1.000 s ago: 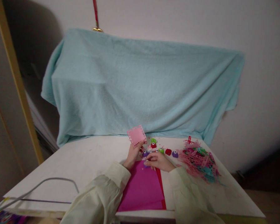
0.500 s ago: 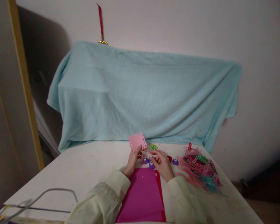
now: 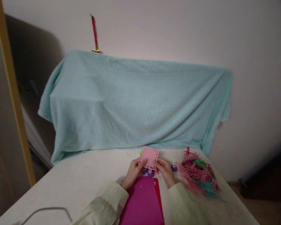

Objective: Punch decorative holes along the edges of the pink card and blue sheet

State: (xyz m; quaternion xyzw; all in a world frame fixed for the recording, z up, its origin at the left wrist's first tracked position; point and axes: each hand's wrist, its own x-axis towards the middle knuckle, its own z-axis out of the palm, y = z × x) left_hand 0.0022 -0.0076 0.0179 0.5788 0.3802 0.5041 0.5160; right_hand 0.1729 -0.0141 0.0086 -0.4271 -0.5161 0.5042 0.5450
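Note:
A square of pink paper (image 3: 149, 157) with small holes punched along its edges is held up between my two hands. My left hand (image 3: 134, 170) pinches its left side, thumb on the front. My right hand (image 3: 165, 170) grips the right side with thumb and fingers. Just below the paper sit small purple craft punches (image 3: 150, 172), partly hidden by it. Another purple punch (image 3: 174, 167) stands to the right of my right hand. Magenta paper (image 3: 140, 200) lies between my forearms, with red paper (image 3: 157, 190) showing along its right edge.
A tangled heap of punched paper strips (image 3: 201, 176) in pink, green and blue lies on the right of the white table (image 3: 84, 178). Behind the table hangs a light blue cloth (image 3: 140, 103). A grey bent wire (image 3: 46, 208) is at the front left.
The pink paper has come down and right, turned in my hands. My right hand has left the small scrap by the punches and taken the paper's right side. The view has shifted slightly.

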